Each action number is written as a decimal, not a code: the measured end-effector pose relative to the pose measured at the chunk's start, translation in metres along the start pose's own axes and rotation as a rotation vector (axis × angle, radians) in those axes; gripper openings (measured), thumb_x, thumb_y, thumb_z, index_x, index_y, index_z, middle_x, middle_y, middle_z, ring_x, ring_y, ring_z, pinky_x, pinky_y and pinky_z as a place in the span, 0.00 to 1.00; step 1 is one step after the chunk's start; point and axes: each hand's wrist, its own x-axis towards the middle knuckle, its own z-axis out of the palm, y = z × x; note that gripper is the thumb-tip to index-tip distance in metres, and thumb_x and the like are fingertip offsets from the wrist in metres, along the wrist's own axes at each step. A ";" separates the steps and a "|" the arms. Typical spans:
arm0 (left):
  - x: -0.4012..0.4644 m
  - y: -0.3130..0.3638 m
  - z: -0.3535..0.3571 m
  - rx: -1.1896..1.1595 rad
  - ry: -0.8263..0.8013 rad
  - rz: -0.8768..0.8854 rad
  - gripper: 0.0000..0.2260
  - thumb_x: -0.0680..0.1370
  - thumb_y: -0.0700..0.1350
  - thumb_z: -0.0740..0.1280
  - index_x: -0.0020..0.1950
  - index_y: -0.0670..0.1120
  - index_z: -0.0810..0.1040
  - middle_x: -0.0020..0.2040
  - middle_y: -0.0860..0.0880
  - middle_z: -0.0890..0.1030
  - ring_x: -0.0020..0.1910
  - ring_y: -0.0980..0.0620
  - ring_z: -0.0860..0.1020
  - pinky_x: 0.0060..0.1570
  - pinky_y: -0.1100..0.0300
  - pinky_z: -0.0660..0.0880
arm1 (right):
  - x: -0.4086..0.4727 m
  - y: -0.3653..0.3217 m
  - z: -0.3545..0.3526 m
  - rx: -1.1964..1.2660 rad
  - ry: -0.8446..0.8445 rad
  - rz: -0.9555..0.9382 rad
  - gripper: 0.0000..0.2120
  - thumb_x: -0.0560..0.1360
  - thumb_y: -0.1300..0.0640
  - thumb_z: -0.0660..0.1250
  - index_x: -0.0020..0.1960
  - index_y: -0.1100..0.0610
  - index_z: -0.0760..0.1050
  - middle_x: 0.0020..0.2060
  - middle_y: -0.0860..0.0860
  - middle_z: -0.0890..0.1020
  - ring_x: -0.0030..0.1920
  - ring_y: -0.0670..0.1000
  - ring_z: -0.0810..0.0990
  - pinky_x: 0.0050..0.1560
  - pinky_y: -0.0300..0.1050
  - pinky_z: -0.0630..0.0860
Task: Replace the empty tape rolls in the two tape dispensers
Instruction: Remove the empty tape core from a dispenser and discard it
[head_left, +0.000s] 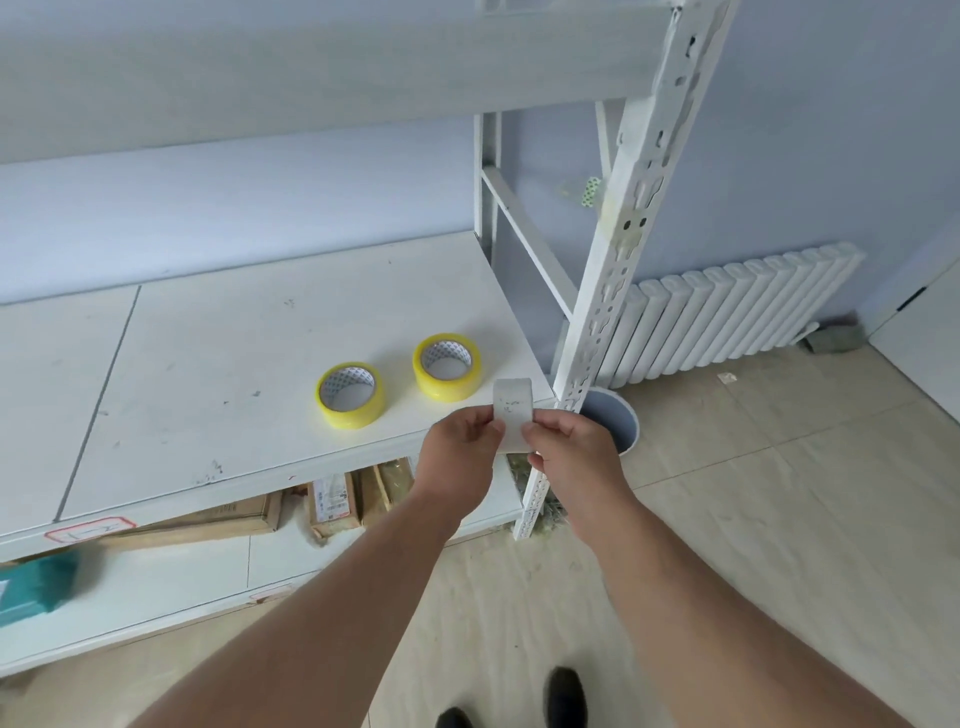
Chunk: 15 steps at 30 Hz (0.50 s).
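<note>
Head view. Your left hand (464, 441) and right hand (570, 448) meet just in front of the shelf (218, 364), at its right front corner. Between them you hold an empty tape roll (513, 413), a white ring seen edge-on: your left thumb and fingers pinch its left side, and your right fingers pinch its right side. Both hands are closed on the ring.

Two full tape rolls lie flat on the shelf, close behind your hands. The left yellow tape roll (351, 395) sits nearer the front edge; the right yellow tape roll (447, 367) sits just beside it, slightly further back. The two are apart, not touching.

A white upright post (605, 291) of the rack stands just right of the ring. A round bin (613, 418) sits on the floor behind the post, partly hidden by your right hand. Cardboard boxes (332, 501) lie on the lower shelf. A white radiator (737, 312) lines the wall at right.
</note>
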 end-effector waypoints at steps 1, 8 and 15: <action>0.008 0.000 0.002 0.007 0.013 -0.013 0.10 0.84 0.43 0.67 0.54 0.55 0.87 0.35 0.62 0.84 0.32 0.63 0.77 0.44 0.61 0.75 | 0.010 -0.001 0.000 -0.010 -0.012 -0.002 0.07 0.69 0.49 0.72 0.44 0.41 0.87 0.45 0.42 0.90 0.54 0.50 0.87 0.63 0.59 0.82; 0.062 -0.008 0.008 0.243 0.117 -0.087 0.16 0.83 0.50 0.68 0.71 0.50 0.78 0.61 0.54 0.84 0.63 0.50 0.82 0.63 0.56 0.76 | 0.078 -0.006 -0.010 -0.052 -0.064 0.009 0.05 0.73 0.51 0.74 0.46 0.41 0.84 0.53 0.43 0.88 0.58 0.49 0.85 0.66 0.54 0.80; 0.118 -0.030 -0.002 0.903 0.080 0.040 0.27 0.84 0.43 0.65 0.83 0.49 0.62 0.84 0.51 0.63 0.84 0.48 0.58 0.79 0.52 0.61 | 0.122 -0.007 -0.013 -0.147 -0.132 0.009 0.05 0.75 0.52 0.73 0.47 0.41 0.83 0.53 0.45 0.88 0.57 0.49 0.86 0.67 0.55 0.80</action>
